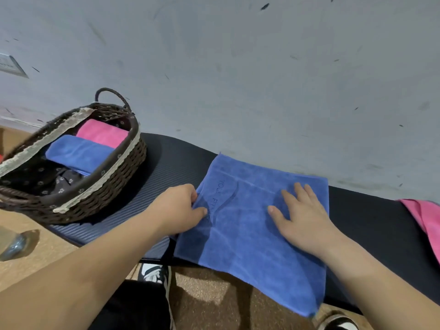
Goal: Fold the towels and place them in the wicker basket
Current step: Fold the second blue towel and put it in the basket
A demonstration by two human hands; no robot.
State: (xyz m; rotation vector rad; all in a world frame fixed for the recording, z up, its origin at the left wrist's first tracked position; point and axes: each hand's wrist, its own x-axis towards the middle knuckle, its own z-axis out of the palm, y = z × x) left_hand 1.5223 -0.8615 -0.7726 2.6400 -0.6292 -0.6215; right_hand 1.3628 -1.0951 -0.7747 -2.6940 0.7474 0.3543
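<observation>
1. Blue towel [250,234] lies at the mat's [166,167] near edge, half folded.
2. Left hand [176,208] pinches its left edge; right hand [302,220] presses flat.
3. Next: fold it over, then basket [114,186].

wall [238,67]: grey, scuffed | floor [209,289]: tan, speckled | mat [166,167]: dark, ribbed

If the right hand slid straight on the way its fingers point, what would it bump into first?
The right hand lies flat on the spread blue towel, fingers pointing away from the person. Nothing stands on the towel ahead, so it would likely first meet the grey wall just past the towel's far edge, though depth is hard to judge.
</observation>
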